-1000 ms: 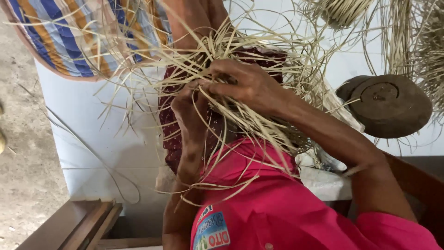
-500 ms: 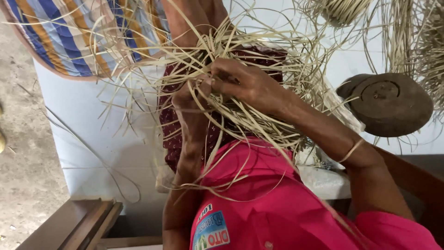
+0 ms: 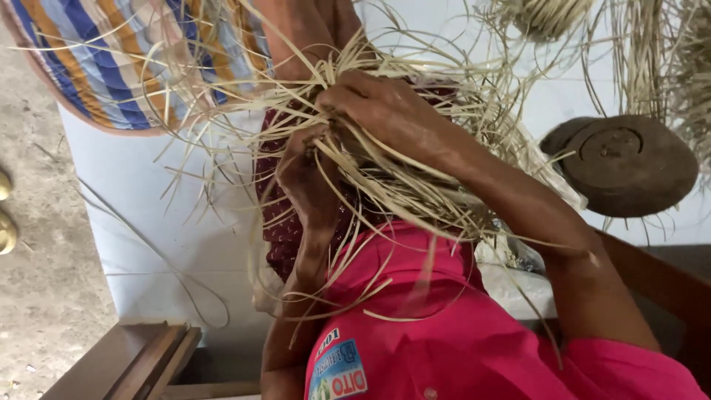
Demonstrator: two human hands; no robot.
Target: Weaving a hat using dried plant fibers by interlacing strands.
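A tangle of pale straw strips (image 3: 415,185) lies over my lap, with loose ends sticking out all round. My right hand (image 3: 385,111) is on top of the bundle, its fingers closed round a bunch of strips. Just below and left of it, my left hand (image 3: 307,174) pinches strips from underneath, fingertips close to the right hand. A dark red patterned cloth (image 3: 278,222) shows beneath the straw. My pink shirt (image 3: 444,333) fills the bottom of the view.
A striped blue and orange cloth (image 3: 111,67) hangs at the top left. A round dark disc (image 3: 626,163) rests on the white sheet (image 3: 163,222) at the right. More straw bundles (image 3: 548,15) hang above. A wooden frame (image 3: 126,363) sits bottom left, beside bare ground (image 3: 37,296).
My left hand has risen a little and closed in under the right hand. The right hand keeps its hold on the strips and has barely shifted.
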